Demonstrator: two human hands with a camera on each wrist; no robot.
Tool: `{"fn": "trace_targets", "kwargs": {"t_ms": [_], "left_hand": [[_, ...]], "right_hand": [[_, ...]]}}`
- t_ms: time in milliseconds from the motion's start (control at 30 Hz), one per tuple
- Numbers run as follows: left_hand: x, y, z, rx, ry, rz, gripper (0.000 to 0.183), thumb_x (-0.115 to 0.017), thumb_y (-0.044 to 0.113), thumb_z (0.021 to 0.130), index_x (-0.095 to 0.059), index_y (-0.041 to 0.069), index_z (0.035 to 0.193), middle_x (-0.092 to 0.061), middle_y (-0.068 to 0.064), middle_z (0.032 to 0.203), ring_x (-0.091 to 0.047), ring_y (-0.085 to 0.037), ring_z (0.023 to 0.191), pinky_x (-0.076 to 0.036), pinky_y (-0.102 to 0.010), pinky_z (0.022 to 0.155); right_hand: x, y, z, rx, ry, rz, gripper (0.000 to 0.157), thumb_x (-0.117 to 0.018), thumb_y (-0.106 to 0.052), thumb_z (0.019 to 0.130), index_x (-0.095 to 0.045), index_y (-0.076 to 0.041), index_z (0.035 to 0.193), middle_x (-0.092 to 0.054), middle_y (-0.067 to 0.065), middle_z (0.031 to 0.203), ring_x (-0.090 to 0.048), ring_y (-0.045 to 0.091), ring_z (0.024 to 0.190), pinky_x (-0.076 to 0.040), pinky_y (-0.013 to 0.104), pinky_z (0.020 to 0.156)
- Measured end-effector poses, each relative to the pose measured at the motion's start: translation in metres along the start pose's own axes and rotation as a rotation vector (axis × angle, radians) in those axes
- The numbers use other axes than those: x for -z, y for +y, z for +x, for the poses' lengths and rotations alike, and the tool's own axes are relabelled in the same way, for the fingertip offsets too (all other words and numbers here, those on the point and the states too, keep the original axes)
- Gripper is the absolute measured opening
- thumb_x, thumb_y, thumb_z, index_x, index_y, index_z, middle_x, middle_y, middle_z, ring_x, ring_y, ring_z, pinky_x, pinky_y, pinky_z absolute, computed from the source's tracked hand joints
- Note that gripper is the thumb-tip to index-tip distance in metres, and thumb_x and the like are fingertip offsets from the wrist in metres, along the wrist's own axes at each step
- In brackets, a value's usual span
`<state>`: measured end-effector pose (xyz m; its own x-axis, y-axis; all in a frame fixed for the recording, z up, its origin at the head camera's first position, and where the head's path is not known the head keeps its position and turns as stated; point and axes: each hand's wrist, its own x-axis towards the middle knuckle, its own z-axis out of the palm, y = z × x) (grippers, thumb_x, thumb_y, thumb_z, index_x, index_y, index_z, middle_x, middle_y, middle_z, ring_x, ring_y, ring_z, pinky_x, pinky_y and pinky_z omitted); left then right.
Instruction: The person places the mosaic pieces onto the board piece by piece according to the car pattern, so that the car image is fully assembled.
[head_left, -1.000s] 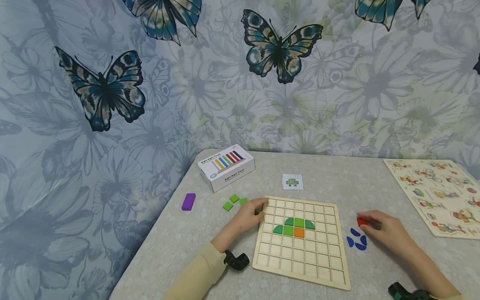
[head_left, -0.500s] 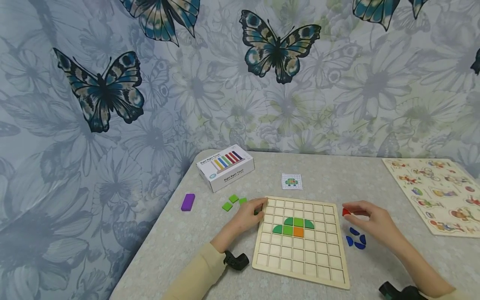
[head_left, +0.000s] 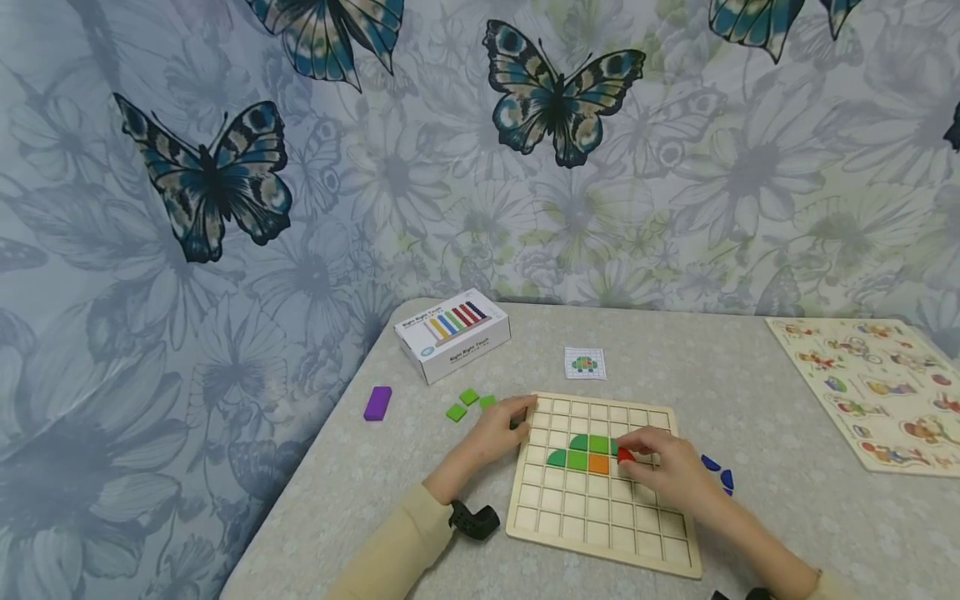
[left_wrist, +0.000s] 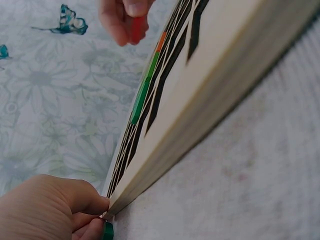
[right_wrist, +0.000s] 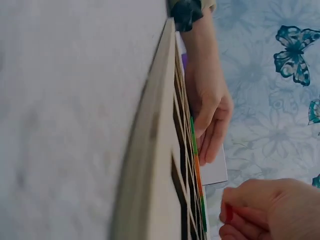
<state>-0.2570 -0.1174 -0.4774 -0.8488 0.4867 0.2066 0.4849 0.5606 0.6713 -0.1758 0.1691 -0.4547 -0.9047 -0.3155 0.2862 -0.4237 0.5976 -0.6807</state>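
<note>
the right hand (head_left: 669,469) pinches a red piece (head_left: 626,456) over the gridded board (head_left: 551,500), near the orange square (head_left: 598,464); the left hand (head_left: 491,430) touches the board's far left corner, whether gripping cannot be told.

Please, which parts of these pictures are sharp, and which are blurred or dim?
Head: brightest, the board with its grid lines clear; left wrist: dimmer, the tabletop soft; right wrist: the board's near edge blurred, the wall's butterfly clearer.

The right hand (head_left: 663,467) has carried the red piece (head_left: 625,455) from right of the board (head_left: 572,504) to over it. Now the hand partly hides the blue pieces (head_left: 710,462) right of the board.
</note>
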Motion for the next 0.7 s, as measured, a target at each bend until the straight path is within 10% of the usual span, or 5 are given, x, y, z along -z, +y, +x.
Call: {"fn": "trace_targets", "kwargs": {"t_ms": [300,700], "left_hand": [[0.000,-0.001,0.001,0.004,0.005,-0.003,0.046,-0.056,0.002,0.092,-0.048,0.000,0.137,-0.051,-0.016,0.134,-0.052,-0.026,0.119,-0.045,-0.038,0.095],[0.001,-0.002,0.001,-0.007,-0.004,0.017,0.046,-0.056,0.004,0.092,-0.047,-0.001,0.137,-0.050,-0.017,0.134,-0.051,-0.027,0.120,-0.044,-0.037,0.097]], "right_hand": [[-0.020,0.011,-0.001,0.239,0.072,-0.144,0.028,-0.078,-0.005,0.075,-0.070,-0.012,0.102,-0.063,-0.008,0.100,-0.057,0.010,0.092,-0.052,0.031,0.075],[-0.019,0.012,0.000,0.300,0.090,-0.145,0.028,-0.079,-0.001,0.073,-0.071,-0.012,0.098,-0.064,-0.006,0.097,-0.059,0.011,0.090,-0.054,0.031,0.073]]}}
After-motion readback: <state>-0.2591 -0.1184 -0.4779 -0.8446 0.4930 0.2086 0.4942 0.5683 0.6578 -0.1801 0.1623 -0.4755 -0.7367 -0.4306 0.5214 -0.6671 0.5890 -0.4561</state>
